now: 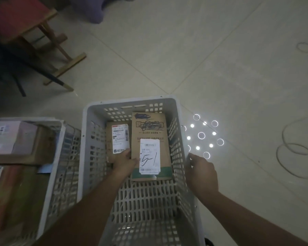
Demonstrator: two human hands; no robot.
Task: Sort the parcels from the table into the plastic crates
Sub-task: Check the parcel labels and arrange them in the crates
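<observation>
Head view: my left hand (pixel 124 162) holds the small parcel (pixel 118 139) mid-frame in the crate (pixel 85 139), its long axis running up-frame; right hand (pixel 201 172), fingers relaxed, holds nothing outside the rim.

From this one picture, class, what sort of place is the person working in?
Probably a small, informal parcel-sorting spot, perhaps a back room. A grey plastic crate stands on a tiled floor, labelled cardboard parcels lie inside it, and a second crate beside it is full of parcels.
</observation>
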